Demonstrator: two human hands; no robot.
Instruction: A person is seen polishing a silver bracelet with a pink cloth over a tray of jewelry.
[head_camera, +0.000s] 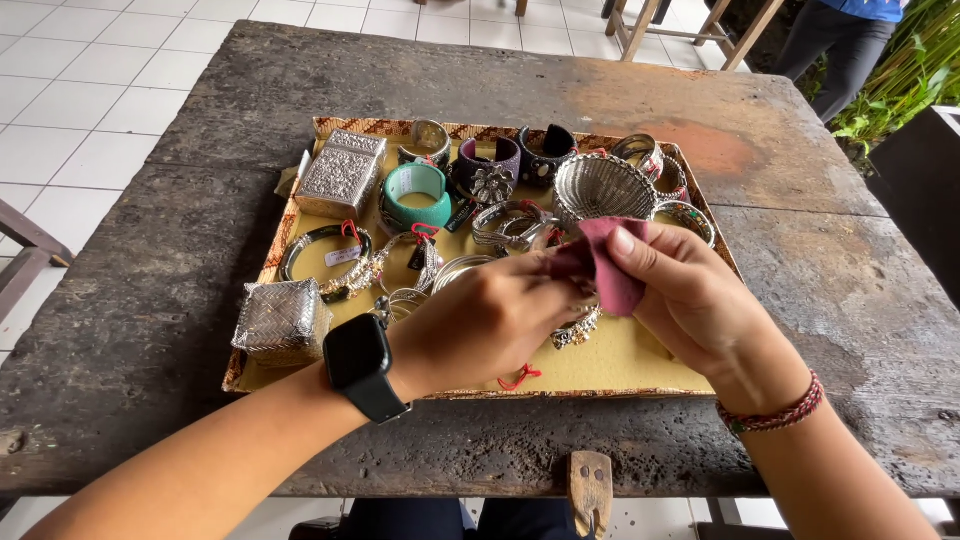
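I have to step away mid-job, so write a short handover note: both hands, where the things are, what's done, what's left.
Left hand: closed on a silver bracelet above the tray.
Right hand: pinches a pink cloth against that bracelet.
Still on the tray: teal cuff, embossed silver box, woven silver bowl, other bangles.
Done: cannot tell which pieces were already wiped.
Left: this bracelet is in hand, not yet set down.

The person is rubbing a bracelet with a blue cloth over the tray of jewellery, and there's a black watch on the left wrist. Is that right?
Not quite: the cloth is dark pink, not blue, as the head view shows. The rest holds: the right hand holds the cloth against a bracelet in the left hand, above the tray, with a black watch on the left wrist.
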